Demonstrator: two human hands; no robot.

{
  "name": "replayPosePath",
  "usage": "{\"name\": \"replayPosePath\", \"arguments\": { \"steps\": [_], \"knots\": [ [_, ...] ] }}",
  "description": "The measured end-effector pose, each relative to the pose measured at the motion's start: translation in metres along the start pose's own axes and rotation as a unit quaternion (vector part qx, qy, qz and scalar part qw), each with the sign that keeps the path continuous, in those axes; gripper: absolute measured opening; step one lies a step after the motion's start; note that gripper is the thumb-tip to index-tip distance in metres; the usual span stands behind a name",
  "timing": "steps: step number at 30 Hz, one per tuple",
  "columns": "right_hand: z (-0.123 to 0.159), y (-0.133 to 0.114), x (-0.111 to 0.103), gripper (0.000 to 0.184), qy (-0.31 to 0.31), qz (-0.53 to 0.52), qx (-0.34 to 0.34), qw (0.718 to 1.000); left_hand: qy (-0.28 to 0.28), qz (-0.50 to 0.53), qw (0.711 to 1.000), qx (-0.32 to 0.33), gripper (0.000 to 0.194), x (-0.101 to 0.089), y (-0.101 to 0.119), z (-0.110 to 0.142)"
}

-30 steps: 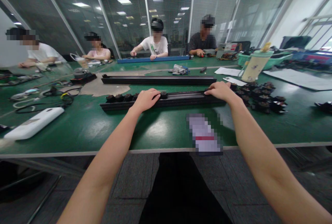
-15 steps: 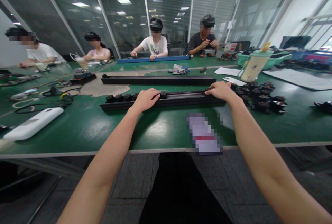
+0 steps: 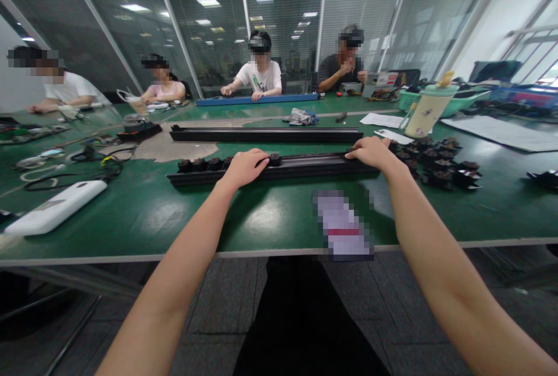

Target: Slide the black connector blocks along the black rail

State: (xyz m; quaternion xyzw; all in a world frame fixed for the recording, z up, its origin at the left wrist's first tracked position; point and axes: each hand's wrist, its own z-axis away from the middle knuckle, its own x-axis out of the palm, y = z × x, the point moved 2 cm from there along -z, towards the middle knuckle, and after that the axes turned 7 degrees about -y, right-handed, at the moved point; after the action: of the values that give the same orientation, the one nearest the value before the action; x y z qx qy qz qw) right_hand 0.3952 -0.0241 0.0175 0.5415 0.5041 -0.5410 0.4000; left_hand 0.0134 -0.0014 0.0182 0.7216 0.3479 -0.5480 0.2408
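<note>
A long black channel-shaped rail (image 3: 305, 173) lies crosswise on the green table in front of me. Several small black round-topped modules (image 3: 199, 165) sit in a row in its left part, and one more module (image 3: 274, 159) shows just right of my left hand. My left hand (image 3: 246, 168) is closed over the rail's middle, its fingertips partly hidden behind the modules. Near the right end my right hand (image 3: 370, 151) grips the rail, thumb and fingers at its far edge. Between my hands the rail's groove (image 3: 311, 159) is exposed.
A second black rail (image 3: 265, 134) lies behind. Loose modules (image 3: 440, 164) are piled at right, near a bottle (image 3: 429, 111). A blurred phone (image 3: 343, 225) lies at the front edge, a white case (image 3: 58, 207) and cables (image 3: 87, 167) at left. Several people sit opposite.
My hands and the rail hardly move; my right hand shifts a touch rightward. Across the table, the person in dark clothing has raised their hands from the table towards their face.
</note>
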Motion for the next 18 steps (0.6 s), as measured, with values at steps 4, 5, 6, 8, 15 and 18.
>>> {"name": "replayPosePath", "arguments": {
  "steps": [4,5,6,8,15,18],
  "knots": [
    [0.0008,-0.0005,-0.0002,0.036,0.001,0.002,0.003,1.0,-0.001,0.002,1.0,-0.001,0.039,-0.0002,0.0004,0.0],
    [0.0009,-0.0005,-0.0003,0.036,0.0,0.002,0.004,1.0,0.0,0.003,1.0,-0.002,0.038,-0.0005,0.0007,0.0001],
    [0.001,-0.0006,-0.0005,0.036,0.0,0.002,0.003,1.0,0.0,0.003,1.0,-0.004,0.038,-0.0009,0.0011,0.0004],
    [0.0012,-0.0005,-0.0008,0.037,-0.001,0.002,0.003,1.0,0.0,0.003,1.0,-0.006,0.038,-0.0017,0.0019,0.0008],
    [0.0012,-0.0002,-0.0008,0.036,-0.004,-0.004,0.005,1.0,-0.009,-0.004,1.0,-0.01,0.04,-0.0024,0.0031,0.0007],
    [0.0009,0.0005,-0.0007,0.036,-0.001,-0.003,0.003,1.0,-0.007,-0.004,1.0,-0.009,0.04,-0.0018,0.0024,0.0006]
  ]
}}
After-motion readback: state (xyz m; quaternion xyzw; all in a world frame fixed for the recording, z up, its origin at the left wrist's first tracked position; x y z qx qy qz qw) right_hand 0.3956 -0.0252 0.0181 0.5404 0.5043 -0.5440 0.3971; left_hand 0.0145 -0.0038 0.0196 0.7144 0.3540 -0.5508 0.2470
